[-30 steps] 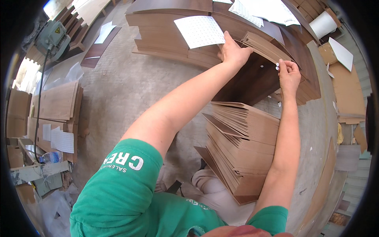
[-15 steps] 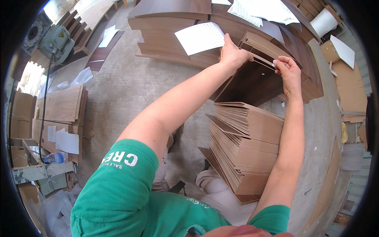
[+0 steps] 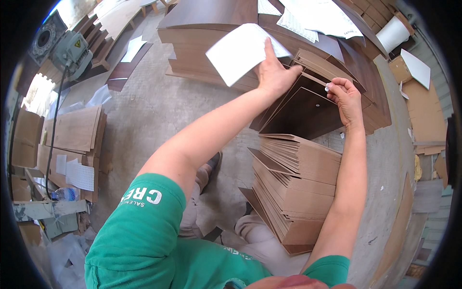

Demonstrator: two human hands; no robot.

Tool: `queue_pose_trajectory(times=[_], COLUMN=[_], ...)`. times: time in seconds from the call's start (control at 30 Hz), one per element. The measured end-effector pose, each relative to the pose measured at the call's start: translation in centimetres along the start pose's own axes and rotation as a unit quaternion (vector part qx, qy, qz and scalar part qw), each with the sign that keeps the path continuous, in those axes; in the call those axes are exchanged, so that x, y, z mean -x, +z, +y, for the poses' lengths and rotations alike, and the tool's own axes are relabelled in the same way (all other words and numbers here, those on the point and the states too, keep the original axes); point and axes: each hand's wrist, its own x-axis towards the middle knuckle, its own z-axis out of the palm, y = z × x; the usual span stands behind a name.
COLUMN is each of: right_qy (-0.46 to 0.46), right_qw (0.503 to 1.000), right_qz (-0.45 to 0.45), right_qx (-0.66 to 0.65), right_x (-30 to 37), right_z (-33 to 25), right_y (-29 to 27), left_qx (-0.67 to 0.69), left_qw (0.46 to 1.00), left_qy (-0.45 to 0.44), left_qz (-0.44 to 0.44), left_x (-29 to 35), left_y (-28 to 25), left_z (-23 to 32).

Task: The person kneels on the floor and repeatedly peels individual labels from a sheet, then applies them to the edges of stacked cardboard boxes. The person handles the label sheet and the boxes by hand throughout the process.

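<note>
Pinching 1 white dot in right fingers

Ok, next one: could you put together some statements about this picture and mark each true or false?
1. The right hand holds something small and white. True.
2. The left hand rests on the floor. False: the left hand is up beside a white sheet.
3. A white dot sits on the front dark panel. True.
4. Both sleeves are red. False: they are green.
5. A white roll is at the upper right. True.
</note>
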Motion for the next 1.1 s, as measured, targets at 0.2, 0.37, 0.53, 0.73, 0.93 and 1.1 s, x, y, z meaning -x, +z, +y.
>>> queue_pose_trajectory(times=[0.2, 0.37, 0.53, 0.73, 0.93, 1.1], right_qy=[0.162, -0.031, -0.229, -0.372, -0.275, -0.300], right_qw=[0.966, 0.938, 0.753, 0.638, 0.656, 0.714], right_qz=[-0.191, 0.027, 0.059, 0.049, 0.145, 0.093], right_qx=[0.060, 0.345, 0.614, 0.672, 0.688, 0.625], right_x=[1.7, -1.0, -1.7, -2.0, -0.9, 1.1], right_z=[-2.8, 2.1, 4.4, 6.1, 3.4, 2.6], right_y=[-0.3, 0.6, 1.5, 0.7, 0.6, -0.6], left_qx=[-0.060, -0.063, -0.110, -0.066, -0.089, -0.028], left_qw=[0.997, 0.997, 0.991, 0.996, 0.993, 0.998], left_qy=[0.050, 0.039, 0.050, 0.043, 0.053, 0.059], left_qz=[0.009, 0.013, 0.059, 0.050, 0.059, -0.010], left_x=[-1.3, -2.5, -2.3, -2.1, -2.1, -1.3], left_y=[-0.5, 3.0, 3.9, 4.0, 4.1, 3.0], left_z=[-2.2, -2.1, -2.8, -2.8, -3.0, -2.2])
